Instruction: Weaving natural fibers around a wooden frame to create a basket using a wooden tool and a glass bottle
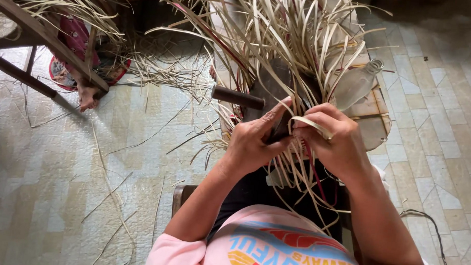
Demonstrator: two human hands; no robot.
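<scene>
Your left hand (253,141) pinched the strip bundle (298,40); your right hand (336,139) curled a pale strip (311,124). Bent sharper, that strip likely cracks.

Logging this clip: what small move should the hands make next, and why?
Probably draw the looped strip snug with the right hand: it curls loosely over those fingers while the left hand pins the bundle of pale strips.

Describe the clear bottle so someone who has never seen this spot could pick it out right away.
Start at the big fan of pale dried leaf strips above the person's right hand. Under its right edge, on a wooden board, lies the clear glass bottle, tilted with its neck up and right. It is the only see-through, smooth thing among the strips.
</scene>
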